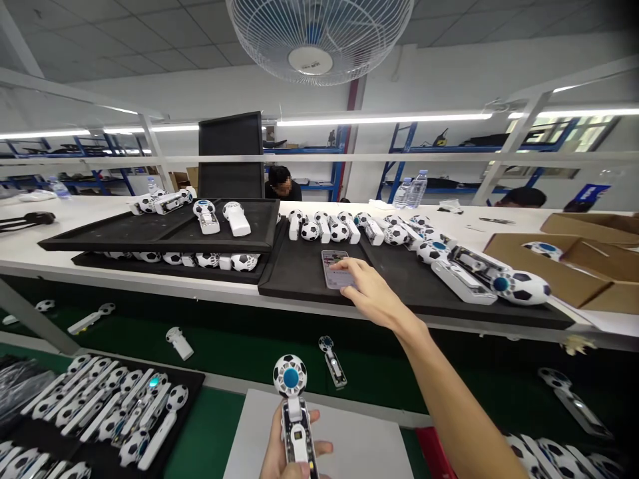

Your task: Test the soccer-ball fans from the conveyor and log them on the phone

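Observation:
My left hand (pixel 294 452) is low in the picture, gripping the white handle of a handheld device with a soccer-ball head (pixel 290 376). The device stands upright, its blue centre facing me. My right hand (pixel 362 287) reaches out over the bench, fingers extended onto a smartphone (pixel 333 269). The phone lies on a black foam tray (pixel 414 286), its lit screen partly covered by my fingers. Rows of similar soccer-ball devices (pixel 339 231) stand along the tray's far side, just beyond the phone.
Black trays hold more devices on the white bench (pixel 90 223) and at lower left. Loose devices lie on the green lower shelf (pixel 239 359). Open cardboard boxes (pixel 559 266) stand at right. A co-worker (pixel 282 184) is beyond the bench, near water bottles and blue shelving. A wire-guarded fan (pixel 319 33) hangs overhead.

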`<move>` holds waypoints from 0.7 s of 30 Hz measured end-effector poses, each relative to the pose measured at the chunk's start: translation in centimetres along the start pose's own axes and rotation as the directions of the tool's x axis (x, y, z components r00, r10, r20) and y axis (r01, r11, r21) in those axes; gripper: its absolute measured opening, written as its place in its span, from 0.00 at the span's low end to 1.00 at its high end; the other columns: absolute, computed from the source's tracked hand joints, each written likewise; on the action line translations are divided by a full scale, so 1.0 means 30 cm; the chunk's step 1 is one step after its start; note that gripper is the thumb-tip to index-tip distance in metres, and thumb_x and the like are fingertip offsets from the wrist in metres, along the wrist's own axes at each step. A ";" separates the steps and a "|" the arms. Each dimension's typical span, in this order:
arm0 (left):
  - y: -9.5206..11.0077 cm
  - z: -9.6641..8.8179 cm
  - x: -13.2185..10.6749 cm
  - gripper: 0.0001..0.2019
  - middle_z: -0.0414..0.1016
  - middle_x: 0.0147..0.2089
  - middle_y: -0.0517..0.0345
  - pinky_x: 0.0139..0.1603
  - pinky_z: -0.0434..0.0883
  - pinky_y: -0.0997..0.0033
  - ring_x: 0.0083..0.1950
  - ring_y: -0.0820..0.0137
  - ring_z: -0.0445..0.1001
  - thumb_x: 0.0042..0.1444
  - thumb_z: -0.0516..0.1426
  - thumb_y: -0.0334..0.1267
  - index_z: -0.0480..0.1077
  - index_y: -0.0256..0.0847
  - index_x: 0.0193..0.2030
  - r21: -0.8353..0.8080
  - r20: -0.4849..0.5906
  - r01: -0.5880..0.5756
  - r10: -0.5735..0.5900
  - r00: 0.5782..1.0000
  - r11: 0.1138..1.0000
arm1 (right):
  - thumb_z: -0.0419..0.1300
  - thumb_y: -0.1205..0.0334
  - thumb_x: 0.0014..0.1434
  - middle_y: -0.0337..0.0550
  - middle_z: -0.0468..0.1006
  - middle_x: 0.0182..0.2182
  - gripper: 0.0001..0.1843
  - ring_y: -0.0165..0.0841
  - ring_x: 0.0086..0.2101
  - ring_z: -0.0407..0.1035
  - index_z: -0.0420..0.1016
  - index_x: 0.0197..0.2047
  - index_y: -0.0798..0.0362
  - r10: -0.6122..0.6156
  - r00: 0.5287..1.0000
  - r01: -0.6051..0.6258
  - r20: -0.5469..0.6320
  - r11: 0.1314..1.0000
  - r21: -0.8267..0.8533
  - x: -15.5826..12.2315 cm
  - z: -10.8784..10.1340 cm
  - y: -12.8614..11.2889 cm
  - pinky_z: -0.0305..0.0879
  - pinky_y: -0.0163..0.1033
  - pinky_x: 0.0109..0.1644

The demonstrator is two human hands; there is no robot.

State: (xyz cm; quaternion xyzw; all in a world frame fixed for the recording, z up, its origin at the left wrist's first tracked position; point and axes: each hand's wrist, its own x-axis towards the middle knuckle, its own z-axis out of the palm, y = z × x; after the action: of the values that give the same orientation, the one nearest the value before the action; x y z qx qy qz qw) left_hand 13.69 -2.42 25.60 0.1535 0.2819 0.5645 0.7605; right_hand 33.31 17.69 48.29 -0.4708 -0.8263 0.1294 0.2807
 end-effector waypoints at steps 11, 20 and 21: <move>0.011 0.043 -0.031 0.34 0.65 0.67 0.41 0.39 0.79 0.55 0.57 0.44 0.75 0.49 0.66 0.38 0.62 0.52 0.63 0.056 0.016 -0.068 0.067 0.998 0.996 | 0.52 0.64 0.59 0.49 0.72 0.53 0.17 0.48 0.53 0.68 0.68 0.52 0.46 0.058 0.991 -0.055 -0.120 0.998 0.029 -0.004 0.011 0.006 0.65 0.55 0.54; 0.020 0.053 -0.081 0.36 0.65 0.67 0.41 0.41 0.79 0.46 0.59 0.40 0.73 0.47 0.63 0.33 0.59 0.54 0.65 0.086 0.032 -0.079 0.077 0.997 0.993 | 0.53 0.65 0.55 0.50 0.74 0.49 0.15 0.49 0.51 0.69 0.68 0.47 0.47 0.018 0.984 -0.014 -0.178 1.000 0.019 -0.003 0.018 0.033 0.66 0.56 0.55; 0.021 0.054 -0.083 0.36 0.65 0.67 0.41 0.41 0.79 0.46 0.59 0.40 0.73 0.48 0.63 0.33 0.59 0.54 0.64 0.085 0.037 -0.078 0.075 0.997 0.993 | 0.53 0.65 0.54 0.50 0.74 0.48 0.15 0.49 0.51 0.68 0.67 0.46 0.47 0.009 0.983 -0.006 -0.185 1.000 0.015 -0.002 0.018 0.034 0.65 0.56 0.55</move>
State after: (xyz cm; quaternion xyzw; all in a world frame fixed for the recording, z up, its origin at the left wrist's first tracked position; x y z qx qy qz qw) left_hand 13.69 -4.44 27.87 0.2062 0.2871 0.5778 0.7357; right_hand 33.73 18.20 47.34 -0.4819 -0.7938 0.0921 0.3593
